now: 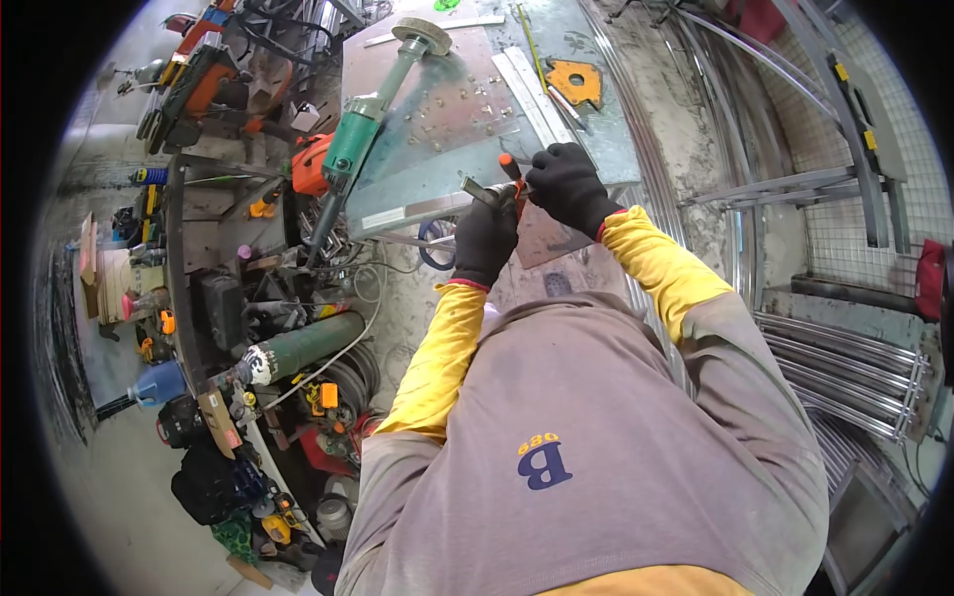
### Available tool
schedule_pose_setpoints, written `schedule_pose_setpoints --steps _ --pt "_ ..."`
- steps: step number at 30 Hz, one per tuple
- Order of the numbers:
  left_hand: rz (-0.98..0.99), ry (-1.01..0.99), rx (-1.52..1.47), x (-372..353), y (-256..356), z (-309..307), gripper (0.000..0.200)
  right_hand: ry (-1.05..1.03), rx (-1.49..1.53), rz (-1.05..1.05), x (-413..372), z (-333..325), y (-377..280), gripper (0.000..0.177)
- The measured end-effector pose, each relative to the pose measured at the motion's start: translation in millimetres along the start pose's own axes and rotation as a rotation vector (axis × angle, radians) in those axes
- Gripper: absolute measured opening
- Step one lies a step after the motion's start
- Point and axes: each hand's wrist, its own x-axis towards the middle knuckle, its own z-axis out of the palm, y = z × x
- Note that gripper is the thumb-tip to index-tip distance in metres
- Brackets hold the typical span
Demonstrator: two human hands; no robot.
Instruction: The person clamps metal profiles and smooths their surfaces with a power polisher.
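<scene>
My left hand (487, 238), in a black glove, is closed around a short piece of metal (480, 192) that sticks out above the fingers. Close beside it my right hand (571, 186), gloved the same way, is closed at a tool with an orange-and-black handle (509, 165). A red-orange part of that tool shows between the two hands; its working end and exact kind are hidden. Both hands are at the near edge of a metal-topped table (437, 164). To their left lies a green power tool (358, 139) with a long neck and a round wheel (422, 38).
Pale flat strips (532, 94), an orange welding magnet (574, 81) and small scattered bits lie on the table. A green gas cylinder (308, 346) and cluttered shelves stand left. Shiny metal tubes (845, 372) and a metal frame (870, 149) are at right. A cable (373, 318) runs along the floor.
</scene>
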Motion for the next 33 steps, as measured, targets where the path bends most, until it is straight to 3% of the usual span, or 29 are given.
schedule_pose_setpoints --steps 4,7,10,14,15,16,18,20,22,23,26,29,33 --pt "-0.012 -0.014 0.022 3 5 -2 0.023 -0.078 -0.013 -0.026 -1 -8 3 0.011" --pt "-0.033 -0.023 0.025 4 10 -3 0.023 -0.041 -0.014 -0.018 -2 -10 1 0.013" --pt "-0.020 0.004 -0.012 2 11 -3 0.025 0.125 0.071 -0.001 -10 -13 -17 0.011" --pt "-0.119 -0.067 -0.009 7 0 -3 0.026 0.142 0.677 0.447 -69 1 -77 0.020" --pt "-0.078 -0.029 -0.022 6 1 -2 0.027 -0.053 0.955 0.558 -84 26 -77 0.025" --pt "-0.032 0.002 -0.034 4 1 -2 0.027 -0.055 0.961 0.562 -90 43 -74 0.025" --pt "-0.051 -0.021 -0.032 3 1 -3 0.028 0.001 1.642 0.998 -84 67 -56 0.041" --pt "-0.066 -0.039 -0.028 6 -1 -3 0.028 -0.038 1.625 0.934 -68 76 -32 0.048" --pt "-0.081 -0.036 -0.026 6 -4 -2 0.030 -0.087 1.873 0.965 -54 84 -33 0.042" --pt "-0.076 -0.038 -0.020 6 -5 -1 0.030 -0.016 1.867 1.054 -52 85 -37 0.037" --pt "-0.101 -0.045 0.000 7 3 -8 0.030 0.104 2.030 1.017 -48 96 -41 0.036" --pt "-0.070 -0.033 -0.006 6 11 -15 0.029 0.078 2.072 0.861 -53 130 -32 0.032" --pt "-0.096 -0.044 0.004 9 9 -14 0.028 0.052 2.015 0.867 -48 120 -33 0.022"
